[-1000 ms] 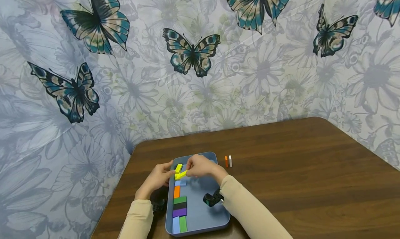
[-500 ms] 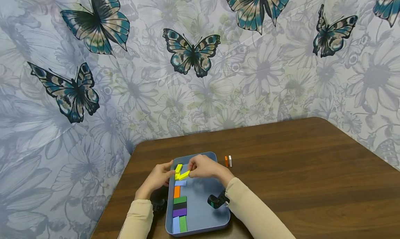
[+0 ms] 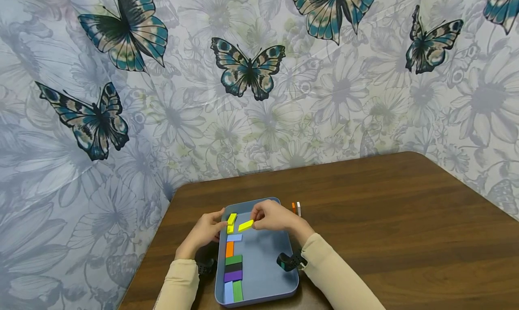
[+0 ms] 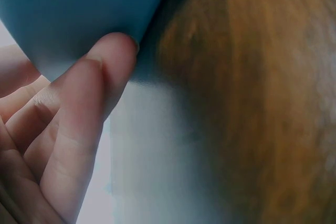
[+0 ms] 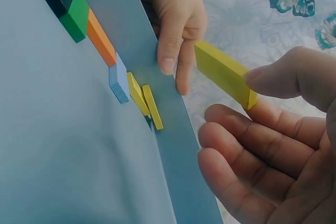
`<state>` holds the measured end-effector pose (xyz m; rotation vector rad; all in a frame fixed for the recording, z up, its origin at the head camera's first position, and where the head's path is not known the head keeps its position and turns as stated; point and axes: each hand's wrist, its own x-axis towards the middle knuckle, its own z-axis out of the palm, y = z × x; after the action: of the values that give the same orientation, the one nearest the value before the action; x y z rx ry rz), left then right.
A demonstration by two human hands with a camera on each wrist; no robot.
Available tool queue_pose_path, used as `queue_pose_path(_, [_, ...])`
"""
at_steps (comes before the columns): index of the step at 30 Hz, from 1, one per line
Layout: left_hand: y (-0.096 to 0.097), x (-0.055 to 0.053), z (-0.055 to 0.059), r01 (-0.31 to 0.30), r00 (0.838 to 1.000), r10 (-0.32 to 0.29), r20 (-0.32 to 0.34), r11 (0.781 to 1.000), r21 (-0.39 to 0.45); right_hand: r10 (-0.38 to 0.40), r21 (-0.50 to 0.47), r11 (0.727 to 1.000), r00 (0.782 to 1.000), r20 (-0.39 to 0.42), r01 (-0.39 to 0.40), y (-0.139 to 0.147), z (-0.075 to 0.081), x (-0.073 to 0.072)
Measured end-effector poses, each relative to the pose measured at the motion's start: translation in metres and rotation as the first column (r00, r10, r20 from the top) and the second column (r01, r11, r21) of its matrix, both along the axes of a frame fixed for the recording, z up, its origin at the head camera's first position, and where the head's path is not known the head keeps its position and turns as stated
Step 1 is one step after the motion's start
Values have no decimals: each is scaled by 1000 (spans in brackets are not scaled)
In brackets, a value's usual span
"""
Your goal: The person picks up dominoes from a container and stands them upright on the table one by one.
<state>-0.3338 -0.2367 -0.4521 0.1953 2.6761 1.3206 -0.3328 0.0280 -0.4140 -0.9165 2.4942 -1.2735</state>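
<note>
The right hand (image 3: 270,216) pinches one end of a rectangular yellow block (image 3: 245,225) over a shallow blue-grey tray (image 3: 265,274); the block's long axis points leftward, toward the tray's edge that the left hand (image 3: 204,231) clasps.

a pale wall (image 3: 308,134) printed with large grey flowers (image 3: 340,91) and teal, black and cream butterflies (image 3: 249,70) rises behind a brown wooden table (image 3: 385,220) with streaked grain and rounded far corners. faint creases cross the wall, which looks bluish at left and takes on a light green tint near the middle. six butterflies appear in the head view, some cut off at its edges. light is soft, with a pale sheen on the table in the left wrist view.
</note>
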Motion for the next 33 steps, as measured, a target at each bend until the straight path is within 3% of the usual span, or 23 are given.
queue_pose_path(13, [1, 0, 2, -16, 1000, 16, 3, 1000, -20, 6, -20, 1000, 1000, -16, -7, 9, 4, -2])
queue_pose_path(33, [1, 0, 2, -7, 1000, 7, 14, 1000, -15, 23, -86, 996, 999, 29, -20, 21, 5, -2])
